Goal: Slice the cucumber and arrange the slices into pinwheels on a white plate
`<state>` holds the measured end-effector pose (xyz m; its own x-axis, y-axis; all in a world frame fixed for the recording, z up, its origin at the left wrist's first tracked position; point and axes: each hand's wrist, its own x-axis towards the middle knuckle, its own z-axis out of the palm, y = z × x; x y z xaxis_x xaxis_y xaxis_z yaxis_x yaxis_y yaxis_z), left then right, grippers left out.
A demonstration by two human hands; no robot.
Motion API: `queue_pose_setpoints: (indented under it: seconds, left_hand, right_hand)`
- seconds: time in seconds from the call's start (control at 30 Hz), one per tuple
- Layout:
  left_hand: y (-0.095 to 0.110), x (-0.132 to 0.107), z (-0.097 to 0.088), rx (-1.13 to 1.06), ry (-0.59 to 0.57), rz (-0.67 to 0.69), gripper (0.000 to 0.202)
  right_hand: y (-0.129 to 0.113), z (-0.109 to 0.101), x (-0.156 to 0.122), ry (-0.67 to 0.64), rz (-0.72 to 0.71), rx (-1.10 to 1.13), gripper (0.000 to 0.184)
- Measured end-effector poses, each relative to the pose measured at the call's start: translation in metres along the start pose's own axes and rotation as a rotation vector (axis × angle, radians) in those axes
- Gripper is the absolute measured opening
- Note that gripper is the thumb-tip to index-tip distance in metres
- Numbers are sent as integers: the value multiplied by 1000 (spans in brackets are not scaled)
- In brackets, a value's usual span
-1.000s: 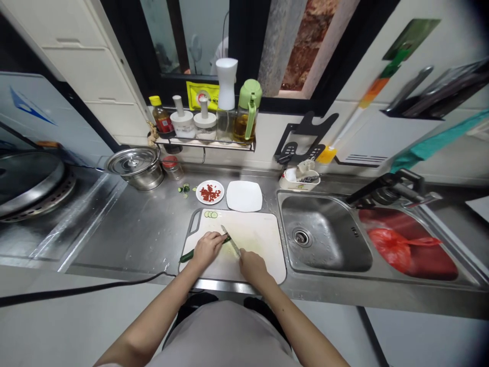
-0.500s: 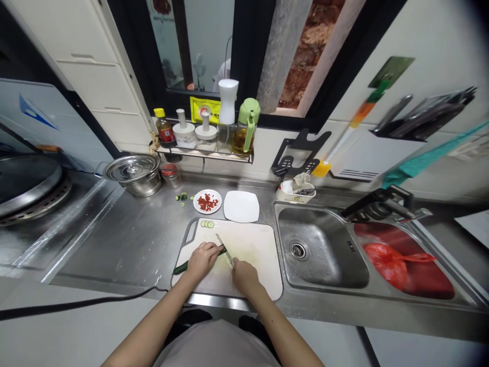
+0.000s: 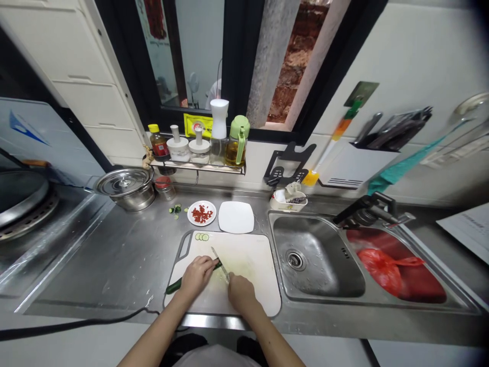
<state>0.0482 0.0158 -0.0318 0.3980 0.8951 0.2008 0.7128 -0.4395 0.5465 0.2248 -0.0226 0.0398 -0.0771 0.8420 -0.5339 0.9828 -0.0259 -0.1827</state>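
Since the earlier frame, the view has tipped up; hands and knife (image 3: 220, 264) have barely shifted on the board (image 3: 255, 275). On its left half lies a cucumber (image 3: 173, 286), the left hand's (image 3: 197, 278) fingers bunched over it, gripping. The right hand's (image 3: 241, 293) fingers wrap the knife's handle. A rolling cucumber or slipping blade could nick the nearby left fingertips.

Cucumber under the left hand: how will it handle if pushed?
Likely apt to roll if let go: the cucumber looks long and rounded on the flat cutting board. Probably stiff: its ends line up on both sides of the left hand. Its smooth-looking skin may be slippery.
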Motion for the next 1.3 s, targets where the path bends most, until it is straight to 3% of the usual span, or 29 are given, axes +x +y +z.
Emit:
queue_pose_setpoints:
  seconds: [0.47,0.87,1.3]
  left_hand:
    - [1,-1,2,18,25,-8,28]
    - [4,-2,0,7,34,-14,29]
    - [0,-2,3,16,45,-9,28]
  right_hand:
    - [10,5,-20,-2,33,11,32]
    - [3,0,7,6,-6,36,32]
    - [7,-3,4,-8,-7,66,34]
